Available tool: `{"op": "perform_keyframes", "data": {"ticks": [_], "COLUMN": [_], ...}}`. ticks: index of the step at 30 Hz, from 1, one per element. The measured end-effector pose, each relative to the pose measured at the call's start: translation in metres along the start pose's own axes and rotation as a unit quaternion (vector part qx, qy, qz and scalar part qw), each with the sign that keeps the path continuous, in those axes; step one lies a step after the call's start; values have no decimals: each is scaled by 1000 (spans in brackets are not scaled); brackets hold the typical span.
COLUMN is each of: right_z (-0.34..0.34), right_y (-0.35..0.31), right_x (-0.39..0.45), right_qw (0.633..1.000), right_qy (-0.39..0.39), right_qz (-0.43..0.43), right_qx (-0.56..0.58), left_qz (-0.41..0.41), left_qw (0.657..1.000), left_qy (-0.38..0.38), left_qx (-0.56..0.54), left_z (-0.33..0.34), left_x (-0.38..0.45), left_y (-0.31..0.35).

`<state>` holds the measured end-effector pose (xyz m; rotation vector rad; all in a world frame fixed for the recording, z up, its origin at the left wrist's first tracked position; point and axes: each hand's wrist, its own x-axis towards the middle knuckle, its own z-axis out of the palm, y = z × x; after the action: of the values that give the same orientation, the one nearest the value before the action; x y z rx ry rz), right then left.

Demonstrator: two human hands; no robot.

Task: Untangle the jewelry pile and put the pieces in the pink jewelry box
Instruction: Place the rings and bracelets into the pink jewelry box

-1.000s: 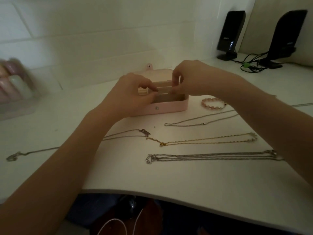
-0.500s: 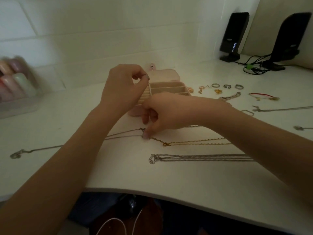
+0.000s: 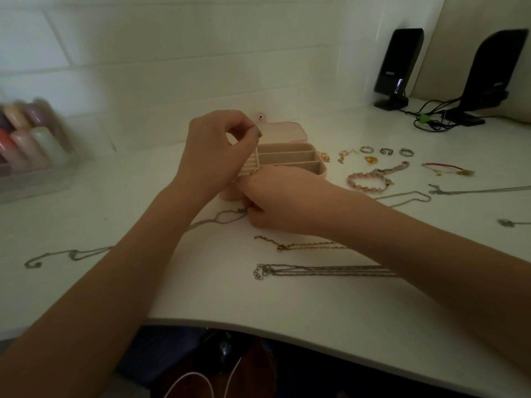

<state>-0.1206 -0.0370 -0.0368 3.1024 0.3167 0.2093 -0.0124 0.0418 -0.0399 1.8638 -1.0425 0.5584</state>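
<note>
— The pink jewelry box (image 3: 290, 160), where is it now?

— It stands open on the white desk (image 3: 287, 305), near the wall, with its lid leaning back. Inside I see long compartments and, at the left end, a section with ring rolls.

— And the hands?

— The left hand (image 3: 212, 156) is raised just in front of the left end of the box. Its thumb and forefinger are pinched together, the other fingers curled. I cannot tell if there is something between the fingertips. The right hand (image 3: 275, 202) lies low on the desk, touching the front of the box. Its fingers are bent down and closed on the end of a thin silver chain (image 3: 227, 218), which runs to the left under the left forearm.

— What else lies on the desk?

— A gold chain (image 3: 301, 245) and a thicker silver chain (image 3: 324, 270) lie in front of the right hand, both partly under the right forearm. To the right of the box there is a pink bead bracelet (image 3: 367, 182), three rings (image 3: 386, 151) in a row, and a red cord bracelet (image 3: 444, 168). Two black speakers (image 3: 398, 67) stand at the far right.
</note>
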Motion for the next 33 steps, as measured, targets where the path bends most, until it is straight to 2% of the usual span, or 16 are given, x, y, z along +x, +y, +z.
{"op": "perform_keyframes", "data": {"ticks": [3, 5, 6, 8, 10, 13, 15, 16, 19, 21, 22, 25, 26, 27, 31, 33], "right_z": [-4, -14, -21, -32, -39, -43, -46, -47, -48, -46, -45, -49, -50, -52, -48, -41], "right_y": [11, 21, 25, 36, 46, 65, 79, 87, 107, 115, 117, 118, 119, 120, 113, 105], "right_x": [1, 4, 4, 4, 3, 3, 1, -2, -8, -11, -11, -12, -12, -14, -16, -13], "right_qw": [998, 970, 929, 800, 700, 555, 481, 468, 534, 543, 525, 429, 422, 455, 762, 883], "right_qy": [28, 125, 169, 193, 197, 238, 299, 327, 352, 358, 359, 347, 337, 322, 222, 156], "right_qz": [19, 75, 128, 226, 253, 253, 260, 265, 304, 321, 319, 243, 222, 218, 263, 248], "right_qx": [44, 192, 305, 521, 638, 755, 782, 777, 706, 688, 703, 798, 812, 801, 549, 368], "left_qz": [-11, -51, -104, -228, -274, -236, -228, -227, -219, -221, -223, -220, -217, -214, -216, -215], "left_qw": [1000, 997, 986, 927, 876, 878, 890, 895, 905, 911, 913, 919, 920, 920, 924, 926], "left_qy": [11, 13, -6, -93, -178, -218, -213, -208, -197, -193, -191, -200, -205, -210, -223, -207], "left_qx": [-13, -64, -127, -284, -354, -354, -333, -323, -308, -290, -282, -258, -255, -253, -223, -231], "left_z": [-2, -3, -3, -3, -5, -9, -11, -12, -14, -14, -14, -15, -17, -18, -20, -21], "left_x": [-1, 0, 1, 3, 4, 5, 6, 6, 7, 7, 7, 8, 8, 8, 9, 9], "left_y": [2, 4, 6, 14, 18, 16, 11, 9, 5, 3, 3, 1, 1, 0, -3, -4]}}
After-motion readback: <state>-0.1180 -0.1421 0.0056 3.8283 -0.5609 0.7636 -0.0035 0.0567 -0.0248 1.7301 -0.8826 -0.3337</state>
